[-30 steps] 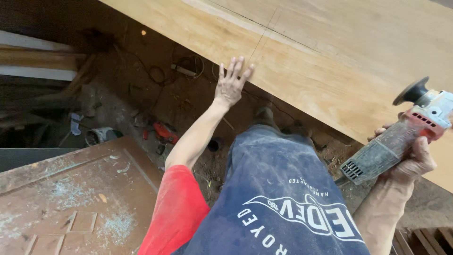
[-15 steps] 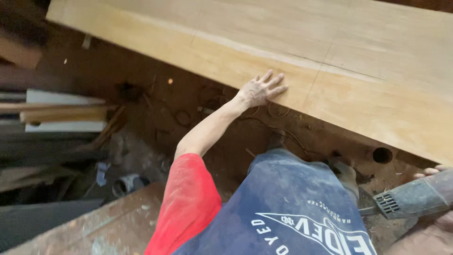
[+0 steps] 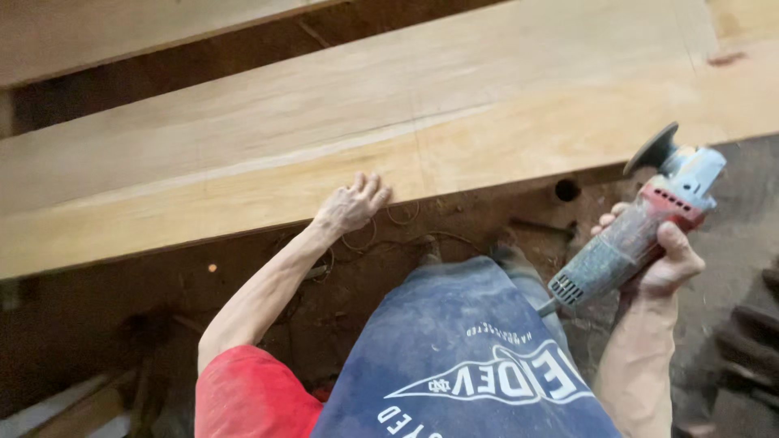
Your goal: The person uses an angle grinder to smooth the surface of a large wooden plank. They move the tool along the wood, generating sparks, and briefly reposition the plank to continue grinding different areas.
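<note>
A long pale wooden plank (image 3: pixel 454 105) runs across the upper part of the view. My left hand (image 3: pixel 350 207) rests with its fingers spread against the plank's near edge. My right hand (image 3: pixel 659 261) grips a dusty angle grinder (image 3: pixel 641 219) by its body, at the right, below the plank's edge. The grinder's dark disc points up and away from the wood, not touching it. I wear a red sleeve and a blue apron (image 3: pixel 462 357) coated with dust.
A second plank (image 3: pixel 122 32) lies beyond the first, with a dark gap between them. Under the plank the floor (image 3: pixel 114 324) is dark and sawdust-covered, with a looped cord (image 3: pixel 389 227) and wood offcuts at lower left. A round hole (image 3: pixel 567 190) shows below the plank edge.
The view has swung so the plank lies more level and closer. My left hand slid along the plank's near edge. The grinder rose back into view at the right.
</note>
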